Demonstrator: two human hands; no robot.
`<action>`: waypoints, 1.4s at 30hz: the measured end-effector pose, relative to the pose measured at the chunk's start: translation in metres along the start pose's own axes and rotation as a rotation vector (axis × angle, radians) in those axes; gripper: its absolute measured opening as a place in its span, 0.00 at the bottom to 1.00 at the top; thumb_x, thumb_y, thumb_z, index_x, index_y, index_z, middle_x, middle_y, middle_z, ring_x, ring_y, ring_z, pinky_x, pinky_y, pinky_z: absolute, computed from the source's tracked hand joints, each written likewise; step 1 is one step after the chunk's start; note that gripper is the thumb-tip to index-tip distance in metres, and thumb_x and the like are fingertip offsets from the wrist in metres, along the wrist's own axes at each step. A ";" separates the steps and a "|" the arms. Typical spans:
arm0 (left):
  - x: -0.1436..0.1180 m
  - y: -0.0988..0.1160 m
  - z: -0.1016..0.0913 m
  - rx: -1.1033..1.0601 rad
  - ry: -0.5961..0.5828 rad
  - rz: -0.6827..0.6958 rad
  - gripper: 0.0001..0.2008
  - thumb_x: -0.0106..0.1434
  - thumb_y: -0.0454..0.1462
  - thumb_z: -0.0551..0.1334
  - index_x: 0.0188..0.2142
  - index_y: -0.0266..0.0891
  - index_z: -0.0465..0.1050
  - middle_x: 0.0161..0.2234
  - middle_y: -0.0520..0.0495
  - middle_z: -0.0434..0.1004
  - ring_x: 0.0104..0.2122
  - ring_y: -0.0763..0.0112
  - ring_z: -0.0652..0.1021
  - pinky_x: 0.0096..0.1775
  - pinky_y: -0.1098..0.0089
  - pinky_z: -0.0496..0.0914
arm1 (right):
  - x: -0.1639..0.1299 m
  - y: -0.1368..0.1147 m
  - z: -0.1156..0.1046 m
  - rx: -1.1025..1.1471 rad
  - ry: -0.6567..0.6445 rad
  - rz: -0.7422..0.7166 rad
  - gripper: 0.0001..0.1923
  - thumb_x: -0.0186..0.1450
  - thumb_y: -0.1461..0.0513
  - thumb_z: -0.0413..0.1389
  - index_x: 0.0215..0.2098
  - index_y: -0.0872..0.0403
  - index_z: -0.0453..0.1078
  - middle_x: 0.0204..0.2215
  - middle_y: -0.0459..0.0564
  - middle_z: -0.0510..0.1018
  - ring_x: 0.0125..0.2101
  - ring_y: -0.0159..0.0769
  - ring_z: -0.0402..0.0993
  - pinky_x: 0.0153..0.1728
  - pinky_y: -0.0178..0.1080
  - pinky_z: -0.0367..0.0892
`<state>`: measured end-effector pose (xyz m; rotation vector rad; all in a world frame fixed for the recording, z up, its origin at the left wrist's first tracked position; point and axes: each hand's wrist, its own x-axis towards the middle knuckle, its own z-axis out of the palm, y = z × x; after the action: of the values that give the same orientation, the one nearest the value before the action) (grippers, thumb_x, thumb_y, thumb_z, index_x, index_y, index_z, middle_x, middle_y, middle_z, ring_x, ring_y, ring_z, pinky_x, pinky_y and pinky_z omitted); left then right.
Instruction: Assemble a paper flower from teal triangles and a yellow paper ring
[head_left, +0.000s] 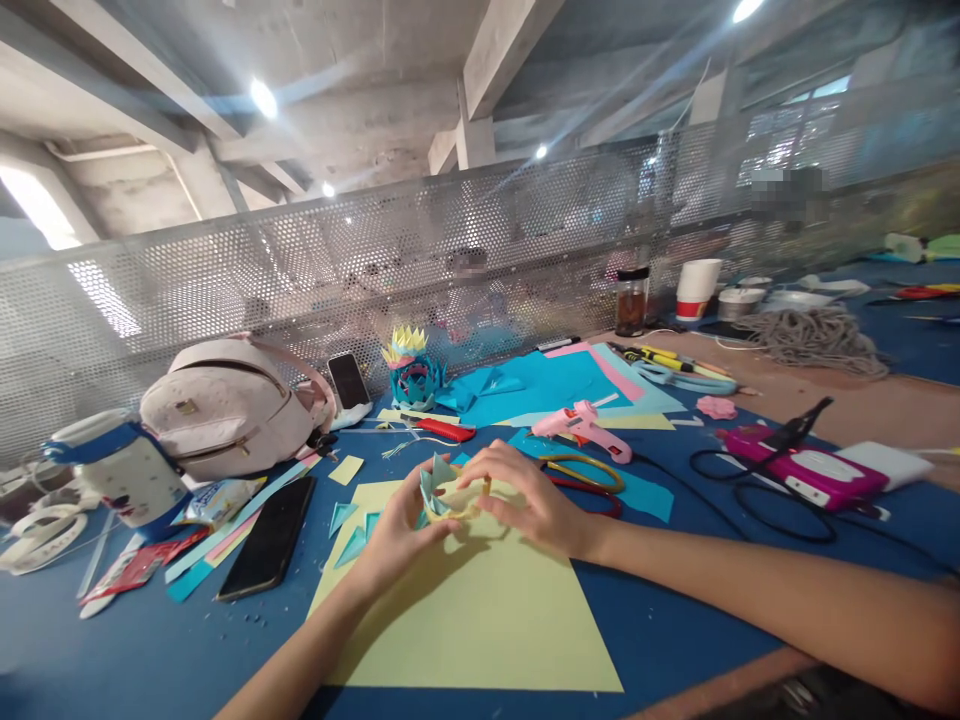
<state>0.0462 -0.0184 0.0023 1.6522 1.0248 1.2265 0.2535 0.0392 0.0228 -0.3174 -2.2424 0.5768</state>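
Observation:
Above a pale yellow paper sheet (480, 630), my left hand (405, 520) is closed on a small paper ring (463, 513) with light blue folded points (433, 484) standing up at its left side. My right hand (529, 495) pinches the ring's right side between thumb and fingers. Part of the ring is hidden behind my fingers. Several light blue paper triangles (351, 546) lie just left of my left hand. A finished-looking paper crown piece in blue and yellow (415, 375) stands beyond my hands.
A pink hot glue gun (583, 430), yellow-handled scissors (589, 470) and a red utility knife (444, 430) lie past my hands. To the left are a black phone (268, 540), a backpack (232, 405) and a tumbler (124, 475). A magenta power strip (814, 470) with cables sits right.

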 end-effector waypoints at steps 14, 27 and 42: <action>-0.002 0.008 0.001 -0.177 -0.038 -0.100 0.31 0.64 0.53 0.58 0.64 0.49 0.57 0.56 0.43 0.72 0.56 0.51 0.72 0.56 0.49 0.65 | 0.002 0.005 0.003 -0.067 0.001 0.017 0.09 0.68 0.58 0.55 0.34 0.53 0.72 0.36 0.51 0.76 0.40 0.40 0.67 0.43 0.43 0.62; -0.009 -0.003 0.008 0.334 0.048 0.039 0.36 0.61 0.40 0.64 0.65 0.44 0.51 0.65 0.39 0.57 0.64 0.50 0.59 0.62 0.50 0.55 | -0.001 0.004 0.007 -0.002 -0.091 0.067 0.15 0.68 0.51 0.54 0.38 0.53 0.74 0.38 0.50 0.79 0.41 0.40 0.70 0.52 0.47 0.59; -0.015 -0.004 0.015 0.802 0.078 0.251 0.35 0.63 0.40 0.61 0.66 0.46 0.47 0.61 0.38 0.63 0.60 0.50 0.64 0.58 0.49 0.60 | -0.001 -0.008 0.021 0.422 0.129 0.378 0.16 0.58 0.51 0.64 0.32 0.56 0.78 0.33 0.50 0.81 0.36 0.41 0.76 0.43 0.41 0.69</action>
<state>0.0576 -0.0334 -0.0090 2.4123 1.5173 1.1025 0.2381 0.0255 0.0130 -0.5454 -1.8855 1.1718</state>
